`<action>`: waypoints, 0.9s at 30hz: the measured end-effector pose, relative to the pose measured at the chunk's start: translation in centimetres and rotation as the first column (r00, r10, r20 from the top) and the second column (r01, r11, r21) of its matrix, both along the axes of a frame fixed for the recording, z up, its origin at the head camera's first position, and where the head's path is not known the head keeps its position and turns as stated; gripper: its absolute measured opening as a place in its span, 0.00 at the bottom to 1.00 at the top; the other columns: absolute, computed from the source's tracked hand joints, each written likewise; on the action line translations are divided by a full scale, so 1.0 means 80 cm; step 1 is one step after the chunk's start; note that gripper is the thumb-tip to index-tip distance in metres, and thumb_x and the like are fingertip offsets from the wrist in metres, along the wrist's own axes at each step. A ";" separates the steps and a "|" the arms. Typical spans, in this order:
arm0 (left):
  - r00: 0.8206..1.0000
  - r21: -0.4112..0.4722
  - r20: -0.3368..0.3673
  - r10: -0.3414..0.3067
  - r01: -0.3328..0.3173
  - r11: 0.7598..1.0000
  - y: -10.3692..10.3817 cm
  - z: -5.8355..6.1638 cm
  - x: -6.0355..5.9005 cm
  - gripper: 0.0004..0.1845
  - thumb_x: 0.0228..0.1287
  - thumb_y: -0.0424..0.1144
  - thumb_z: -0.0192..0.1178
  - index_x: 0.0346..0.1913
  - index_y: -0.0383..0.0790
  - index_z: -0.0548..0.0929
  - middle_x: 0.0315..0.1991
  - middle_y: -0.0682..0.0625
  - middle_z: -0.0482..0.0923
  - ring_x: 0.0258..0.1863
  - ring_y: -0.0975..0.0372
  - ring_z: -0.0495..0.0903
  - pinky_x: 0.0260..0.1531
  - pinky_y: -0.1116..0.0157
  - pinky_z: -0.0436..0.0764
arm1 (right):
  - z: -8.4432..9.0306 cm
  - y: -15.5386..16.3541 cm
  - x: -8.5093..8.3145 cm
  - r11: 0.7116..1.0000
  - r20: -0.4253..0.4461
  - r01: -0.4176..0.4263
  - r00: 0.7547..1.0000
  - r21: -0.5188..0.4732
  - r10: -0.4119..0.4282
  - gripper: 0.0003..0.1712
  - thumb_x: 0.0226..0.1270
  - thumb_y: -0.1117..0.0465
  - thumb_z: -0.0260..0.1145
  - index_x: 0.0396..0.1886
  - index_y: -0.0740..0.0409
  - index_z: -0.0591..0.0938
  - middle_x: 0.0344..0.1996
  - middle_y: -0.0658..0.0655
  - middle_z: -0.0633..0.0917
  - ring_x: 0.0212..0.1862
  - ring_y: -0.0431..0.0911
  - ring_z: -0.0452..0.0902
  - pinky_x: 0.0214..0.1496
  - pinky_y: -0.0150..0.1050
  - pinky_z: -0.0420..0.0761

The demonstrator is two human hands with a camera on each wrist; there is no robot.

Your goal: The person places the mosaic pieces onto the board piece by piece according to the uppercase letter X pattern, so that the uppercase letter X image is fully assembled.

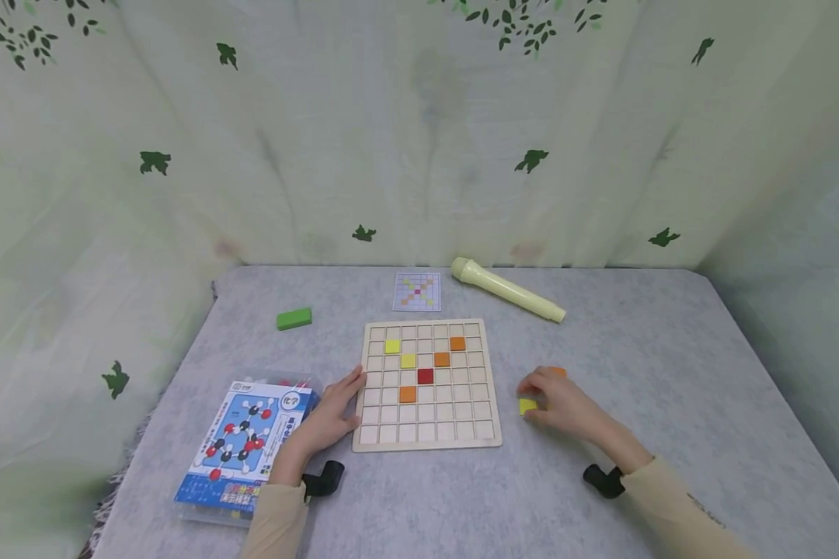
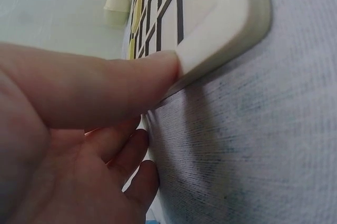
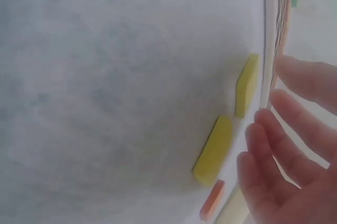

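A wooden grid board (image 1: 463, 432) lies on the table with two yellow tiles (image 1: 392, 346), several orange tiles (image 1: 442, 359) and one red tile (image 1: 425, 376) in its cells. My left hand (image 1: 332, 410) rests against the board's left edge. Its thumb (image 2: 131, 77) touches the rim in the left wrist view, fingers alongside. To the right of the board, my right hand (image 1: 562, 404) hovers over loose tiles, its fingers apart and holding nothing. The right wrist view shows two loose yellow tiles (image 3: 214, 150) and an orange tile (image 3: 212, 201) beside those fingers.
Behind the board lies a small pattern card (image 1: 417, 292), with a pale yellow microphone-shaped tube (image 1: 510, 290) to its right. A green block (image 1: 294, 318) sits at the back left. The boxed molecule model set (image 1: 213, 435) is partly under the left forearm.
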State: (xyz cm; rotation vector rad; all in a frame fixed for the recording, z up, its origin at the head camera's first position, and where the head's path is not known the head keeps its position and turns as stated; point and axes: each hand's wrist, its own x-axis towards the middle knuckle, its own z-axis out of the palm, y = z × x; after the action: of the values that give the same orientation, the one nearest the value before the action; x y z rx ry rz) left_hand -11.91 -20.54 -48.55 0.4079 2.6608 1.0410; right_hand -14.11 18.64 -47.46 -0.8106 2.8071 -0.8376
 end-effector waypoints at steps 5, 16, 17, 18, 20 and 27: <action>1.000 -0.009 -0.001 -0.002 0.002 1.000 0.000 -0.002 -0.002 0.36 0.57 0.26 0.55 0.68 0.33 0.53 0.71 0.46 0.42 0.67 0.48 0.43 0.60 0.48 0.50 | -0.006 0.005 0.003 0.997 0.000 -0.028 1.000 0.066 0.028 0.15 0.46 0.66 0.69 0.35 0.53 0.78 0.32 0.45 0.74 0.35 0.39 0.68 0.38 0.36 0.73; 1.000 0.019 0.010 0.025 -0.026 0.999 0.002 -0.003 -0.002 0.36 0.55 0.24 0.55 0.67 0.32 0.55 0.70 0.46 0.43 0.66 0.48 0.46 0.59 0.48 0.53 | -0.001 -0.061 -0.020 0.997 0.039 -0.057 0.997 -0.048 0.059 0.15 0.49 0.66 0.69 0.38 0.53 0.78 0.34 0.44 0.75 0.37 0.38 0.70 0.40 0.35 0.73; 1.000 0.019 0.012 0.027 -0.027 0.999 0.002 -0.003 -0.002 0.36 0.55 0.24 0.55 0.67 0.32 0.55 0.70 0.46 0.43 0.66 0.48 0.46 0.59 0.48 0.53 | -0.001 -0.071 -0.022 0.997 0.043 -0.071 0.996 -0.043 0.073 0.15 0.49 0.66 0.69 0.38 0.53 0.78 0.34 0.44 0.75 0.36 0.38 0.70 0.40 0.35 0.73; 1.000 0.017 0.013 0.027 -0.027 0.999 0.002 -0.003 -0.001 0.36 0.55 0.24 0.55 0.67 0.32 0.55 0.70 0.46 0.43 0.66 0.49 0.46 0.59 0.48 0.53 | 0.000 -0.081 -0.025 0.995 0.048 -0.087 0.995 -0.040 0.089 0.14 0.50 0.66 0.68 0.38 0.54 0.78 0.34 0.44 0.75 0.36 0.38 0.69 0.40 0.35 0.72; 0.999 0.016 0.015 0.028 -0.028 0.999 0.002 -0.002 -0.001 0.36 0.55 0.25 0.55 0.67 0.32 0.55 0.70 0.46 0.43 0.66 0.49 0.46 0.60 0.48 0.53 | 0.001 -0.100 -0.028 0.993 0.060 -0.111 0.992 -0.036 0.113 0.13 0.50 0.66 0.67 0.38 0.54 0.79 0.33 0.45 0.75 0.35 0.39 0.69 0.39 0.34 0.72; 1.000 0.017 0.016 0.027 -0.027 0.999 0.002 0.001 0.000 0.36 0.55 0.25 0.55 0.67 0.32 0.55 0.70 0.45 0.43 0.66 0.48 0.46 0.59 0.48 0.53 | 0.002 -0.141 -0.037 0.987 0.045 -0.158 0.986 0.021 0.157 0.13 0.51 0.68 0.65 0.38 0.55 0.80 0.35 0.47 0.77 0.37 0.39 0.68 0.41 0.33 0.72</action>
State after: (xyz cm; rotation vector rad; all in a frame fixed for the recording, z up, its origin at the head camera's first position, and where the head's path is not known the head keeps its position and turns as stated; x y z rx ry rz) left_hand -11.89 -20.36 -48.45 0.3665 2.6521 1.0718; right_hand -17.07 7.33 -47.31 -0.9833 2.6675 -0.7849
